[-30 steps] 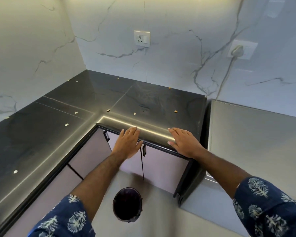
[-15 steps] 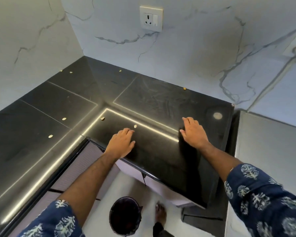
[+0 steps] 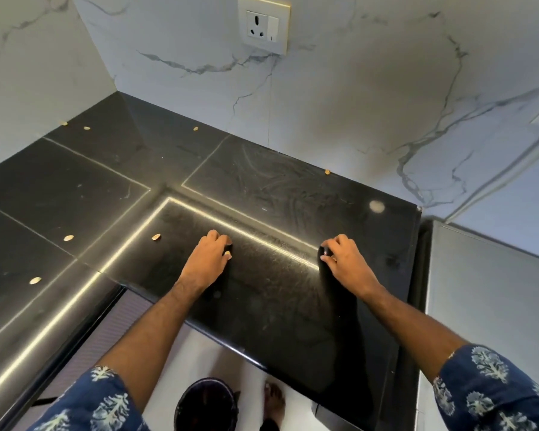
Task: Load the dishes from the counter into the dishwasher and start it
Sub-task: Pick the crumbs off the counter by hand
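With both hands down on the black counter (image 3: 277, 293), my left hand (image 3: 206, 263) has fingers curled, thumb and forefinger pinching a small seed (image 3: 227, 252). Right hand (image 3: 344, 263) curled too; can't tell if it grips anything.

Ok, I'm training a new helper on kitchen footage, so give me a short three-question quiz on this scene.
1. True or false: plates are stacked on the black counter.
2. What is fixed to the wall above it? A) socket B) clock C) shelf
3. Fill in: on the floor beside the bare foot stands a dark ___.
Key: 1 false; 2 A; 3 bin.
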Action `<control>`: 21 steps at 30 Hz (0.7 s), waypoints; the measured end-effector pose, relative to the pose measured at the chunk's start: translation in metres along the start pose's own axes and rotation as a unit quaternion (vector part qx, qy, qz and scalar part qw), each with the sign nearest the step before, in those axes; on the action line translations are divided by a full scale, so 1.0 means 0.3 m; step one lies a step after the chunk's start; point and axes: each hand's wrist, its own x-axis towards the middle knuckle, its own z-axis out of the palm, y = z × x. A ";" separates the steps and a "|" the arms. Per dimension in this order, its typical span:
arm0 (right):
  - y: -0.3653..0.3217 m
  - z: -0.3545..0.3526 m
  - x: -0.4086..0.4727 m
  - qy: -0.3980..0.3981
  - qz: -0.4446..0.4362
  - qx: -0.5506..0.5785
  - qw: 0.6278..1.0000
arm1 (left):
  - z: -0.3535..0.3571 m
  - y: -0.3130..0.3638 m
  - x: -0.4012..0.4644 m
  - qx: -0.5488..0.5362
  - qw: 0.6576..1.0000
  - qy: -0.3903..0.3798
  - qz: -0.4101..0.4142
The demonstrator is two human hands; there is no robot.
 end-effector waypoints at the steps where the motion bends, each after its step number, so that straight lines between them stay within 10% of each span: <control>1: 0.003 0.002 -0.017 0.007 0.001 0.000 1.000 | 0.004 -0.004 0.010 -0.013 1.000 -0.001 -0.001; 15: 0.001 -0.010 0.007 -0.041 0.116 0.167 0.978 | -0.002 0.008 0.088 0.004 0.998 -0.062 -0.031; 21: -0.041 -0.047 0.064 -0.070 0.280 0.676 0.678 | 0.008 0.002 0.096 -0.011 0.997 -0.066 -0.031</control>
